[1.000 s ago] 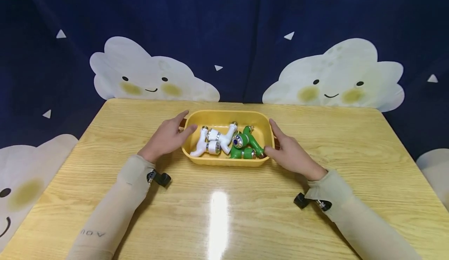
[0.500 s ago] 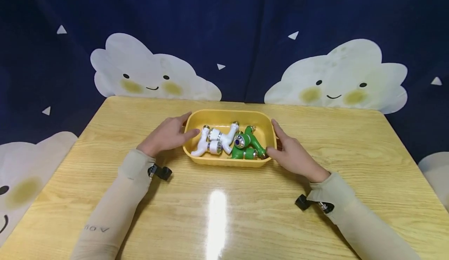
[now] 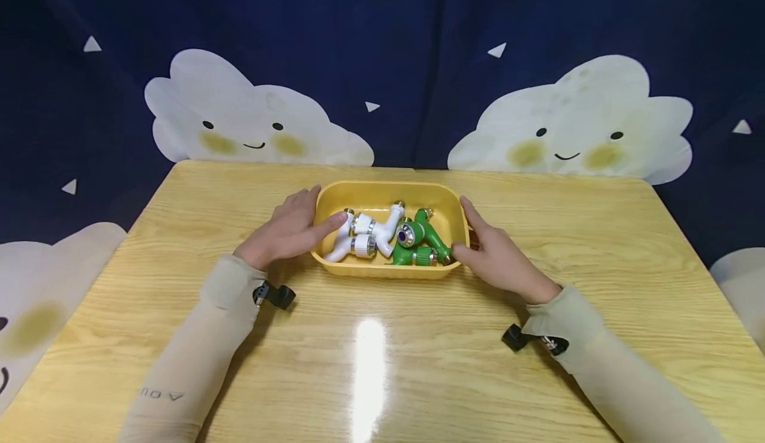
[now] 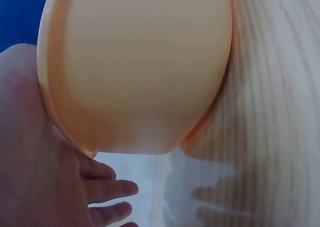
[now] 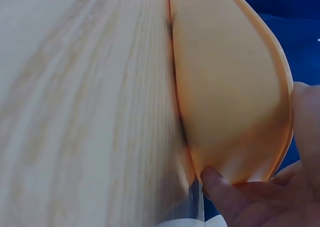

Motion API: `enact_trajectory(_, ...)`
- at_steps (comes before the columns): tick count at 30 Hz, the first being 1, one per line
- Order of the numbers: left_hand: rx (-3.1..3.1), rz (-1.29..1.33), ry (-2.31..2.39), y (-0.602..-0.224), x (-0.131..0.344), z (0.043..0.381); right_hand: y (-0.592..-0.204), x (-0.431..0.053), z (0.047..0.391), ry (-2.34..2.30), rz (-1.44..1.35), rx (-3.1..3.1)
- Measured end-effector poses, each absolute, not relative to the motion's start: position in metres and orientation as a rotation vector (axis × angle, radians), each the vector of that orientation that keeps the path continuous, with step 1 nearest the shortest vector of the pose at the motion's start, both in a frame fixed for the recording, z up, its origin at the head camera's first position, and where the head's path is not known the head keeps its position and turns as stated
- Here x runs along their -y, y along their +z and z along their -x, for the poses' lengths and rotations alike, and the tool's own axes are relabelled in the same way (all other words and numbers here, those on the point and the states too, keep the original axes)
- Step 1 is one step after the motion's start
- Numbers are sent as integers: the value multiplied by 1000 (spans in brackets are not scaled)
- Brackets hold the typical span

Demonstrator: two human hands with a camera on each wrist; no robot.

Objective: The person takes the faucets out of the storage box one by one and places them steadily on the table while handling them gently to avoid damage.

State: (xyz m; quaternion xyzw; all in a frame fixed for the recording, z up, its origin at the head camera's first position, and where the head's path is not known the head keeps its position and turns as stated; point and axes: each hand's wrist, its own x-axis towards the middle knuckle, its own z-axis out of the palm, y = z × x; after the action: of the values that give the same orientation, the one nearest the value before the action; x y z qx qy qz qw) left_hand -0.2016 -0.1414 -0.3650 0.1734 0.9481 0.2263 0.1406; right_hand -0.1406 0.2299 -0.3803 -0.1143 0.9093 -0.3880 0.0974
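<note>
We cannot name the room: we see a wood table (image 3: pixel 442 350), its far edge before a cloud-print curtain (image 3: pixel 406 44).

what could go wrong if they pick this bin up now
The white taps and green taps lie loose in the yellow bin, so a tilt might send them sliding to one end. The thumb of the left grip reaches in over the bin's end, close to a white tap, and could get bumped. Its fingers look straight in the left wrist view, so that end might slip.
</note>
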Motion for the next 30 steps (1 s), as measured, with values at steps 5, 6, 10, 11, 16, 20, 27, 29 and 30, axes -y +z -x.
enact_trajectory(5,-2732,-520,729,-368,140,202,-380,-231,141,-1146,348,-2702)
enact_trajectory(6,-2727,-519,738,-368,140,202,-380,-231,141,-1145,351,-2704)
enact_trajectory(10,-2727,-497,740,-371,141,203,-379,-231,142,-1145,362,-2706)
enact_trajectory(11,-2730,-492,735,-372,141,203,-379,-231,142,-1143,363,-2705)
enact_trajectory(16,-2730,-471,754,-373,142,204,-377,-231,142,-1130,361,-2706)
enact_trajectory(20,-2730,-450,759,-372,142,203,-377,-231,144,-1122,376,-2719)
enact_trajectory(27,-2774,-495,711,-371,141,203,-379,-231,143,-1119,387,-2724)
enact_trajectory(29,-2788,-508,708,-372,140,203,-380,-231,142,-1126,384,-2719)
enact_trajectory(30,-2791,-509,708,-372,140,203,-380,-231,141,-1130,381,-2715)
